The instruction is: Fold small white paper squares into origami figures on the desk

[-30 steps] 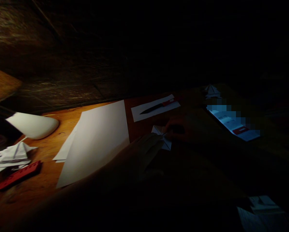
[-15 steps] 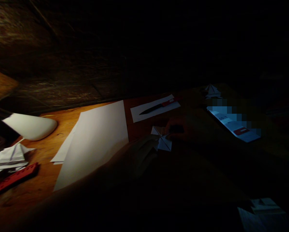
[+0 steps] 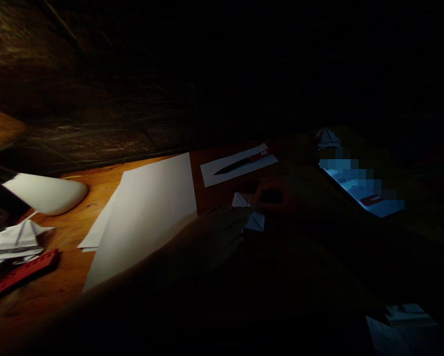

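In deep shadow near the middle of the table lies a small folded piece of white paper [image 3: 258,222] with crease lines. My left hand [image 3: 222,235] reaches in from the left and rests its stretched fingers flat over the paper's middle. From the right, my right hand [image 3: 275,197] has thumb and fingertips pinched together at the paper's upper right edge. Both hands are dim, and the exact contact of the fingertips is hard to see. Just beyond them, a knife [image 3: 236,165] with a red handle lies on a white paper strip [image 3: 209,177].
Large white sheets [image 3: 151,198] lie left of my hands. Farther left are a white lamp shade [image 3: 51,193], folded paper [image 3: 19,240] and a red ruler-like piece [image 3: 24,272]. At right are a lit phone [image 3: 366,193], another paper fold [image 3: 326,137] and papers [image 3: 407,326].
My left hand has slid right and slightly up, its fingers covering more of the folded paper. My right hand has come a little left, closer to the left fingertips.
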`<state>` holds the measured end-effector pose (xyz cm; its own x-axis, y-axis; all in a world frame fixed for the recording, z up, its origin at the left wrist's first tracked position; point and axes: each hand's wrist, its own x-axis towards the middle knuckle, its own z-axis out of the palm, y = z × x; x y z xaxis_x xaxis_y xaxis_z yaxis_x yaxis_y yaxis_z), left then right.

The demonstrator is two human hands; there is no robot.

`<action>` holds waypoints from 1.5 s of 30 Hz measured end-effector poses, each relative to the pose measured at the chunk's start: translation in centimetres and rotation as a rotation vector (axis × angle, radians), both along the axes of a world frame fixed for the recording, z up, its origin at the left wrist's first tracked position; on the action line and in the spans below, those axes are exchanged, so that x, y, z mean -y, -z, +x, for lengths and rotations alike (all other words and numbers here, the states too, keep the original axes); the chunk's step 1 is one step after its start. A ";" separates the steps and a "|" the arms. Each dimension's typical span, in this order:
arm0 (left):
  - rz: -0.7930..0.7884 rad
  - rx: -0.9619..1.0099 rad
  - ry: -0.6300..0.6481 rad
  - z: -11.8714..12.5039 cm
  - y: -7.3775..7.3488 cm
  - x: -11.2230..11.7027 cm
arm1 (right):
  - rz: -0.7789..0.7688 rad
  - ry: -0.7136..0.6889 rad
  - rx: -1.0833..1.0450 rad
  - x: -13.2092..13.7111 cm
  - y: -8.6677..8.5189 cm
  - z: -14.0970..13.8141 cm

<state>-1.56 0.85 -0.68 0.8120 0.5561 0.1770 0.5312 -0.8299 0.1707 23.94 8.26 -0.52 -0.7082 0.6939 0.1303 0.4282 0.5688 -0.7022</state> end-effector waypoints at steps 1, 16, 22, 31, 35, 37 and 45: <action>0.011 0.007 -0.002 0.0 0.1 0.0 | 0.004 -0.004 -0.004 0.0 0.1 0.0; 0.050 0.013 -0.012 0.2 0.4 0.0 | 0.059 -0.188 -0.041 -1.1 0.3 1.1; 0.042 0.005 -0.021 0.2 0.3 0.0 | 0.008 -0.204 -0.044 -0.8 0.2 1.2; -0.037 0.015 -0.041 0.3 0.1 0.0 | -0.046 -0.207 0.004 -0.6 -0.5 1.1; -0.023 0.031 -0.047 0.3 0.1 0.1 | -0.065 -0.217 -0.048 -0.7 -0.4 1.2; -0.010 0.038 -0.036 0.3 0.0 0.1 | -0.077 -0.236 -0.061 -0.8 -0.4 1.2; -0.015 0.034 -0.055 0.3 0.1 0.1 | -0.064 -0.241 -0.010 -1.2 -0.5 1.1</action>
<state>-1.21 0.80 -0.77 0.7738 0.6026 0.1951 0.5697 -0.7968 0.2015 25.06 9.45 -0.04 -0.8531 0.5123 0.0993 0.2784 0.6077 -0.7437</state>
